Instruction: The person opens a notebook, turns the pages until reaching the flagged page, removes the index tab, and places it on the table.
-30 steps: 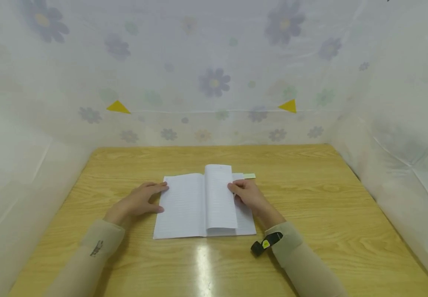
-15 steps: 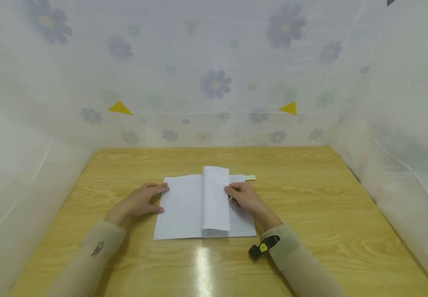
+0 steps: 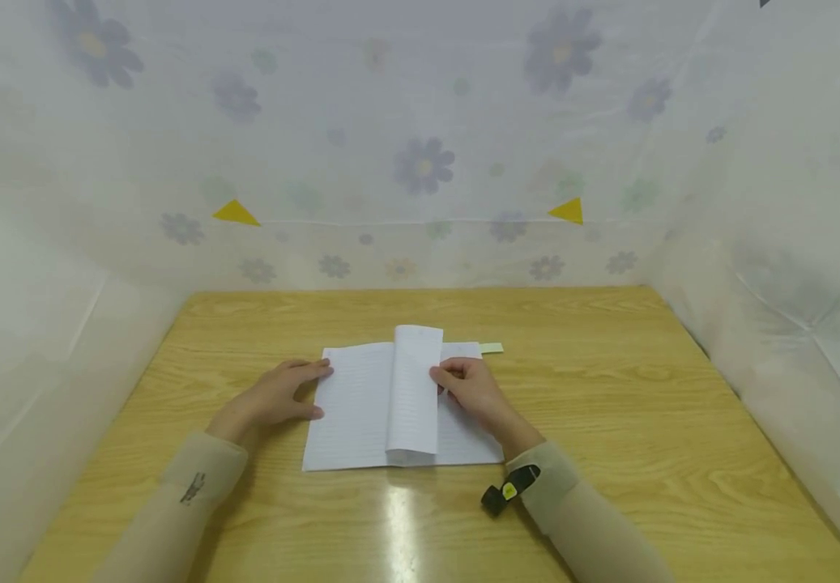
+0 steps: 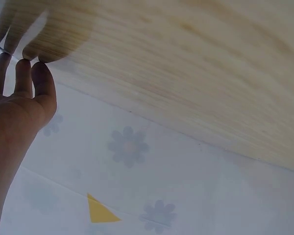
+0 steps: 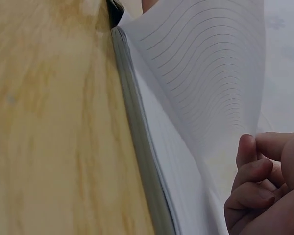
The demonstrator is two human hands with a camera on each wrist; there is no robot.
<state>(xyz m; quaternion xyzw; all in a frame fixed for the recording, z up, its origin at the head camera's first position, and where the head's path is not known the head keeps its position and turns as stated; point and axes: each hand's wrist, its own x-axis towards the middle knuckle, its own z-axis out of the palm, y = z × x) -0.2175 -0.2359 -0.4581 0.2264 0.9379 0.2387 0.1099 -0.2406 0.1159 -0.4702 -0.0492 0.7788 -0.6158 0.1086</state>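
Note:
An open lined notebook (image 3: 354, 409) lies on the wooden table. My right hand (image 3: 472, 390) pinches the outer edge of a raised page (image 3: 415, 397) between thumb and forefinger. In the right wrist view the lined page (image 5: 206, 63) curves up from the stack of sheets, its edge between the fingertips (image 5: 246, 147). My left hand (image 3: 277, 394) rests at the notebook's left edge, fingers extended, fingertips touching the paper. The left wrist view shows that hand (image 4: 19, 105) reaching to the table surface, with only a sliver of the notebook in sight.
A pale green tab (image 3: 492, 348) sticks out at the notebook's top right. Flowered white sheeting (image 3: 361, 121) with yellow triangles (image 3: 237, 213) walls the table (image 3: 609, 389) at the back and sides. A black strap (image 3: 510, 490) is round the right wrist.
My right hand has moved left, drawing the raised page's edge leftward across the notebook, so more of the right-hand sheet shows. The left hand stays in place.

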